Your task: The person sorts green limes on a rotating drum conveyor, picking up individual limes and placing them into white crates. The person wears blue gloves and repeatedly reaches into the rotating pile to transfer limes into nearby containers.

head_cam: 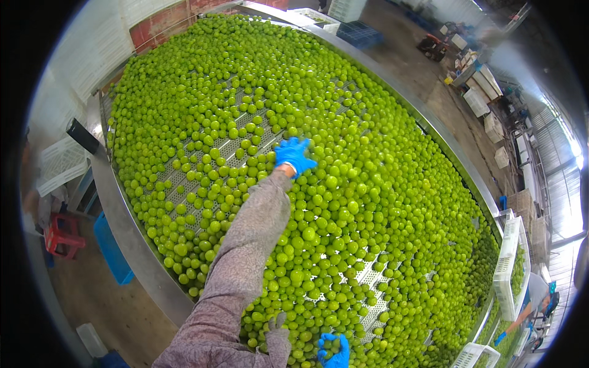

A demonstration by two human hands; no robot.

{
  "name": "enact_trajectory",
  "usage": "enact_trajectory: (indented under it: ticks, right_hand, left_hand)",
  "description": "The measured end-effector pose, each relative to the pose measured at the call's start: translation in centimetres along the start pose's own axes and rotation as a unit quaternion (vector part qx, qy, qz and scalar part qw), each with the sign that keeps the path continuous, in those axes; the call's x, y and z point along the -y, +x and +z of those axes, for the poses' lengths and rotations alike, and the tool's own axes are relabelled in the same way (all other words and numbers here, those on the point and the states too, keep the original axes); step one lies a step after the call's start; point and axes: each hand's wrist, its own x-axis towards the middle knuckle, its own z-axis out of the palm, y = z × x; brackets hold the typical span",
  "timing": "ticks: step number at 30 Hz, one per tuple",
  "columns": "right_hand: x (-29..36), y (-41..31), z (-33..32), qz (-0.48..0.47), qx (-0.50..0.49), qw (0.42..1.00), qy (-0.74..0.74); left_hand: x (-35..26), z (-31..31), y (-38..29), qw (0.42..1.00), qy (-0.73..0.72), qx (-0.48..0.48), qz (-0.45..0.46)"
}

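Observation:
A thick spread of round green fruit [331, 184] covers a wide perforated metal conveyor or sorting table [368, 276]. Out over its middle reaches my left hand [292, 156], in a blue glove below a grey patterned sleeve. Its fingers are spread and rest on the fruit, with none visibly gripped. Low at the picture's bottom edge, my right hand [338, 354], also blue-gloved, has its fingers curled around green fruit; its wrist is cut off by the frame. Between the two, a grey fabric end [276, 329] lies over the fruit.
Metal side rails [441, 133] border the fruit. White plastic crates [508, 271] stand at the right end, near a co-worker [540, 294] with blue gloves. To the left are a dark upright bar [83, 136], a red stool [63, 237] and a blue crate [110, 250].

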Motion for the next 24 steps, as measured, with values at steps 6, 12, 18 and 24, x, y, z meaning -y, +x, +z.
enact_trajectory:
  ticks: [6,12,18,24]
  right_hand:
    - [-0.4,-1.7,-0.6,0.040,-0.038,0.998,0.015]
    - [0.0,-1.6,-2.0,0.071,-0.021,0.997,0.014]
    - [-0.4,-1.6,-3.2,0.104,-0.010,0.995,0.011]
    - [-0.5,-2.6,-6.0,0.114,-0.007,0.993,0.022]
  left_hand:
    - [-8.2,4.3,-6.1,0.993,0.055,-0.093,0.055]
    - [-13.7,4.9,-13.6,0.984,-0.119,0.040,0.125]
    - [-19.7,10.6,-24.9,0.930,-0.165,0.176,0.278]
    - [-22.8,9.3,-34.3,0.856,-0.333,0.103,0.382]
